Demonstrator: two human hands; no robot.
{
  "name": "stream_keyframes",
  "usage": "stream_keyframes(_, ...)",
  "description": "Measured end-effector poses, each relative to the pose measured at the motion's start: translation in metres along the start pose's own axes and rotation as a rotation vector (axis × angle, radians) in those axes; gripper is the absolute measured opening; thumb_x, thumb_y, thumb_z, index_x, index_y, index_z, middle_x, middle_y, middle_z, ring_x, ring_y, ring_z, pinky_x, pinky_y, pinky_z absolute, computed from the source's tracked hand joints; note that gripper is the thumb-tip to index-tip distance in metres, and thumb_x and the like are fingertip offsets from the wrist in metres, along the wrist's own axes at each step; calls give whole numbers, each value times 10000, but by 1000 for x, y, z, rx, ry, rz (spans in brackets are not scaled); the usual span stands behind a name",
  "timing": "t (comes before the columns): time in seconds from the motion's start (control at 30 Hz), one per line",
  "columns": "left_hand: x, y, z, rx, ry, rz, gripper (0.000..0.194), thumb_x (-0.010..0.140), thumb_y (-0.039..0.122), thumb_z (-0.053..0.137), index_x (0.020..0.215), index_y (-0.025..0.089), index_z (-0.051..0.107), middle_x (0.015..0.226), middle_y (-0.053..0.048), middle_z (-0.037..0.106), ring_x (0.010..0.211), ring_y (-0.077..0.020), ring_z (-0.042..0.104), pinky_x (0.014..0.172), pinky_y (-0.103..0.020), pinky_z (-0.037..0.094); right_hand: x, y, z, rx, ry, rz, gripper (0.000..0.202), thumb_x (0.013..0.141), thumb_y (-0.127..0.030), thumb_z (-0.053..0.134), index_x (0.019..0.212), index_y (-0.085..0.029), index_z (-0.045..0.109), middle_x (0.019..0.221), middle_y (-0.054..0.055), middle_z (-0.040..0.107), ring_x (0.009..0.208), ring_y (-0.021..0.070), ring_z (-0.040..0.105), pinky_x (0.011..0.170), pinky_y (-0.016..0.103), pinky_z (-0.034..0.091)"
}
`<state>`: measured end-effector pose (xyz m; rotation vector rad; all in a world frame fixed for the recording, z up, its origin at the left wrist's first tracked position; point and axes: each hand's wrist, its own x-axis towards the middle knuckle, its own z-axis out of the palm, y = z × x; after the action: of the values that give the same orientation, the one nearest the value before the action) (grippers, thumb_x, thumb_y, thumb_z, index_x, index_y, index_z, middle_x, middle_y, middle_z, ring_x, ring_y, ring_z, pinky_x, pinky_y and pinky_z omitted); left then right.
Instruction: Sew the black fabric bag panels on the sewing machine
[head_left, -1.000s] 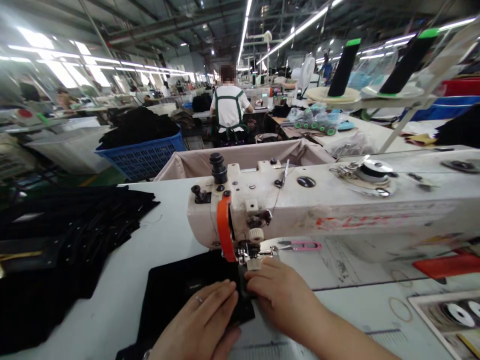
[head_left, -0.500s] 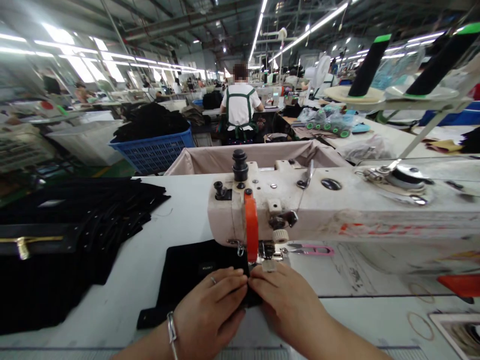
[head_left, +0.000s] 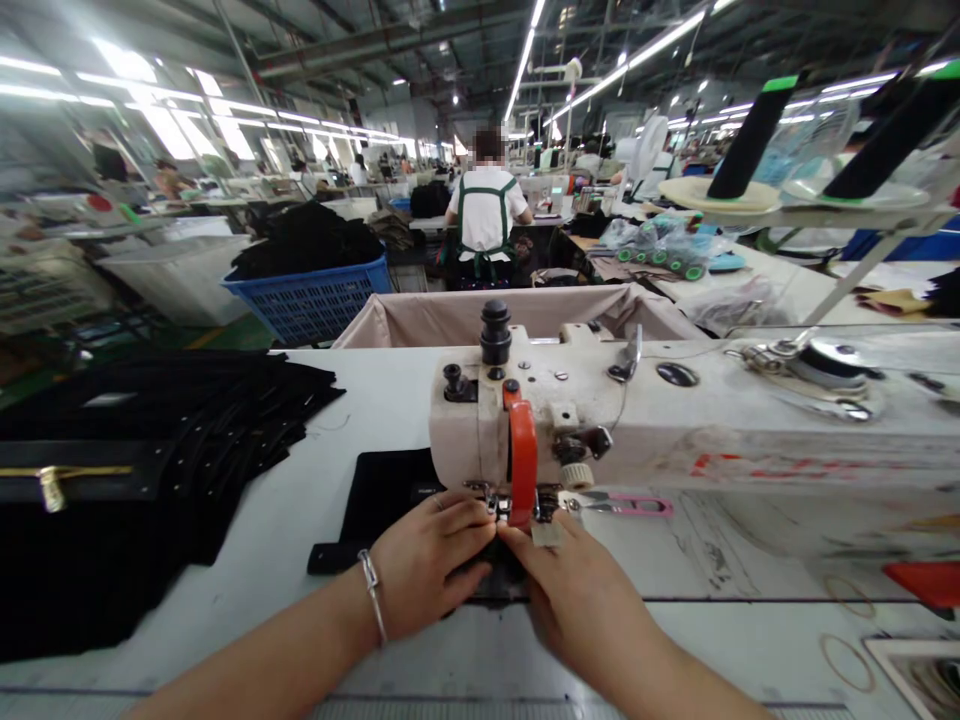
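Note:
A black fabric piece (head_left: 386,500) with a small label and a strap-like tab at its left lies flat under the head of a white sewing machine (head_left: 712,400). My left hand (head_left: 424,560), a bracelet at its wrist, presses its closed fingers on the piece just left of the presser foot (head_left: 498,507). From the other side my right hand (head_left: 581,575) holds the piece's near edge, its fingertips close to the left ones. An orange guard (head_left: 523,460) stands just beyond the fingers. The fabric beneath both hands is mostly hidden.
Stacked black pieces with zippers (head_left: 82,540) cover the table's left. Pink-handled thread snips (head_left: 637,506) lie under the machine arm. Behind the table are a cloth-lined bin (head_left: 405,318), a blue crate (head_left: 315,300) and a seated person (head_left: 486,215). Thread cones (head_left: 750,140) stand at right.
The black piece has moved forward and slightly right, further under the machine head. Both hands have gone forward with it, the left fingertips now at the presser foot. The view has shifted slightly.

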<state>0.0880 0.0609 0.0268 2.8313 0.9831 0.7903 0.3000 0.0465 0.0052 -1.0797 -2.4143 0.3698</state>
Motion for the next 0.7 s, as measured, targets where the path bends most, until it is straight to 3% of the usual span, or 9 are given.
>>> stream_keyframes(0.1, -3, -7, -4, 91, -71, -27, 171, 920, 240, 576, 1058, 166, 647, 1020, -71, 694, 951, -219, 645, 880, -387, 549, 0, 2, -7, 69, 106, 4, 290, 828, -27, 442, 1026, -157, 610, 1058, 113, 579, 988, 261, 493, 859, 418, 477)
stream_keyframes(0.2, -10, -21, -7, 106, -87, -25, 203, 953, 247, 528, 1102, 177, 646, 1049, -70, 699, 990, -219, 640, 904, -389, 534, 2, 8, -12, 0, 195, 108, 211, 835, -67, 461, 978, -143, 595, 1012, 118, 571, 978, 276, 489, 851, 446, 453)
stream_keyframes(0.33, -21, -35, -6, 4, -56, -13, 221, 974, 230, 495, 1146, 194, 629, 1098, -57, 703, 1017, -173, 642, 946, -345, 512, 7, 14, -16, -140, 102, 223, 115, 882, -145, 498, 894, -165, 611, 904, 85, 597, 898, 270, 503, 813, 444, 428)
stream_keyframes(0.4, -22, -32, -4, -44, -27, -10, 203, 967, 225, 511, 1120, 199, 642, 1066, -47, 717, 996, -162, 654, 945, -337, 514, 8, 15, -18, -188, 53, 221, 174, 908, -190, 507, 771, -182, 614, 802, 63, 600, 851, 261, 508, 780, 429, 413)
stream_keyframes(0.5, -18, -18, 0, -52, 36, -19, 191, 955, 216, 527, 1085, 203, 667, 1009, -43, 730, 943, -160, 670, 923, -332, 530, 7, 12, -20, -176, 108, 169, 278, 915, -212, 517, 647, -182, 584, 697, 49, 571, 794, 239, 499, 740, 397, 397)
stream_keyframes(0.63, -12, -2, 7, -59, 109, -38, 178, 935, 175, 527, 1008, 178, 689, 954, -58, 730, 888, -173, 671, 870, -334, 553, 4, 4, -12, 34, 171, -31, 89, 890, -152, 569, 876, -179, 652, 873, 49, 636, 875, 210, 522, 809, 356, 428)
stream_keyframes(0.7, -11, 1, 9, -60, 118, -60, 171, 927, 156, 523, 977, 174, 685, 944, -57, 728, 870, -176, 667, 851, -335, 556, 4, 2, -5, 94, 130, -52, 158, 862, -101, 607, 978, -198, 651, 927, 32, 659, 896, 202, 541, 819, 336, 443)
